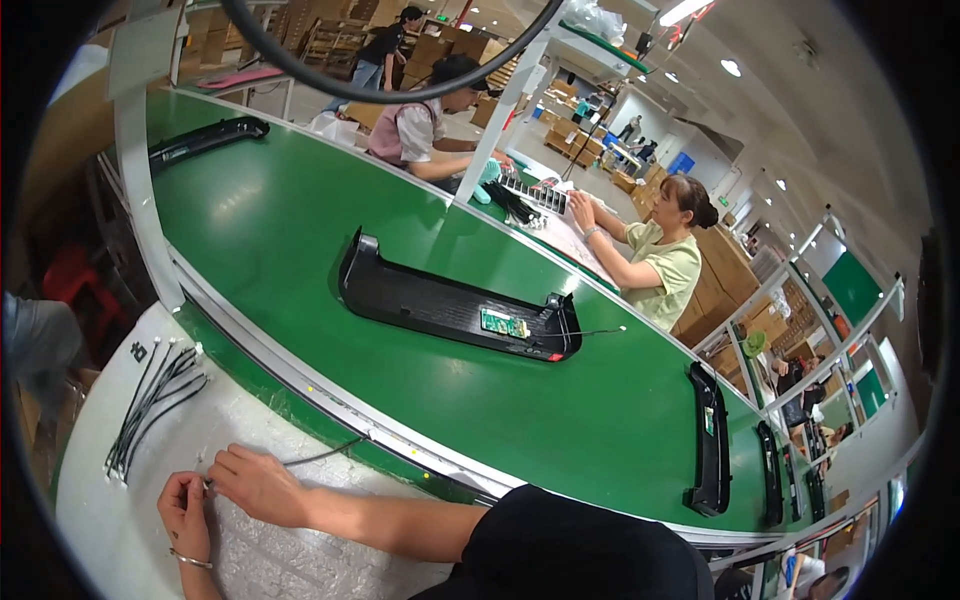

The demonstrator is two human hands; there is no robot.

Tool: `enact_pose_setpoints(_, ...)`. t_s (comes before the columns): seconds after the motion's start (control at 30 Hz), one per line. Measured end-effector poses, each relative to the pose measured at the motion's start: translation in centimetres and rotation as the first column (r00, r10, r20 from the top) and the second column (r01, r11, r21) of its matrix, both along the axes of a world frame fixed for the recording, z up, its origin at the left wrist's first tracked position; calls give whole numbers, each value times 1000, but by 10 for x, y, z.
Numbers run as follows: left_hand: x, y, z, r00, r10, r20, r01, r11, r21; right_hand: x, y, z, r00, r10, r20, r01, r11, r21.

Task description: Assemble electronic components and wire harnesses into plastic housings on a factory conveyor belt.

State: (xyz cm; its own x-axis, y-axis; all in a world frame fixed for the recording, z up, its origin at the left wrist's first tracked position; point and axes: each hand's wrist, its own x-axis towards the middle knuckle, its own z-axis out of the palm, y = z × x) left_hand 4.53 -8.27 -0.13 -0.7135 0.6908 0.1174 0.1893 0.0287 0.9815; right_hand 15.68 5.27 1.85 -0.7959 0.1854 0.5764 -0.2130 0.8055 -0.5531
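My left hand [185, 510], with a bangle at the wrist, is closed in a pinch over the white worktop [290, 560]. My right hand [258, 486] is closed too, its fingertips meeting the left's. A thin black cable [325, 456] runs out from behind my right hand toward the bench edge. Its small dark end shows between the fingertips, too small to make out. Beyond my hands lies a bundle of black cables [155, 410] with white connectors. On the green conveyor rests a long black plastic housing [430, 300] with a green circuit board [505, 323] in it.
The green conveyor belt [300, 240] carries more black housings, one [710, 440] at the right, another [210, 140] at the far left. White frame posts [145, 200] rise beside it. Across it sit two people, one [665, 260] handling parts. A black hose [400, 95] arcs overhead.
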Motion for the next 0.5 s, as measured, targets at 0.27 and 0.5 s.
enact_pose_setpoints(0.27,13,4,10,1000,15,-16,-16,998,-62,6,4,-7,999,-5,40,2,998,63)
enact_pose_setpoints(0.5,-2,4,-9,999,15,-31,-16,1000,-7,2,1,-10,999,-4,-44,5,1000,12)
